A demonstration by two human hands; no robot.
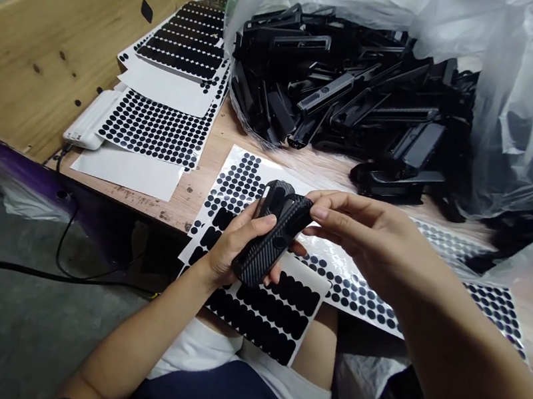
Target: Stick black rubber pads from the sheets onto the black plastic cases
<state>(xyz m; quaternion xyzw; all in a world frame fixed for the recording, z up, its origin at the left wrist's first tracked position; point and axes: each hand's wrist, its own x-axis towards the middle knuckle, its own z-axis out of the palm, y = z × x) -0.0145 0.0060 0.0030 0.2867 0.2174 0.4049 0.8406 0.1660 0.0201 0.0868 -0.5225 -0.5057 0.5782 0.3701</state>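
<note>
Wrapped around a black carbon-patterned plastic part [266,247] is my left hand [237,239], its thumb lying along the top side. The part has two long arms side by side and tilts up to the right. My right hand [344,218] pinches its upper right end between thumb and fingertips. Whether the right fingers also hold something small there is hidden. Below the part lies a sheet of black oblong stickers [274,309], overhanging the table edge above the lap. Under it, a sheet of round black stickers [358,288] spreads to the right.
A clear plastic bag [527,86] at the back spills many similar black parts [323,94]. More sticker sheets [157,125] lie at left beside a white box-shaped device [92,118] with a cable. A wooden board [71,27] edges the table. Another bag [362,390] with black parts sits low right.
</note>
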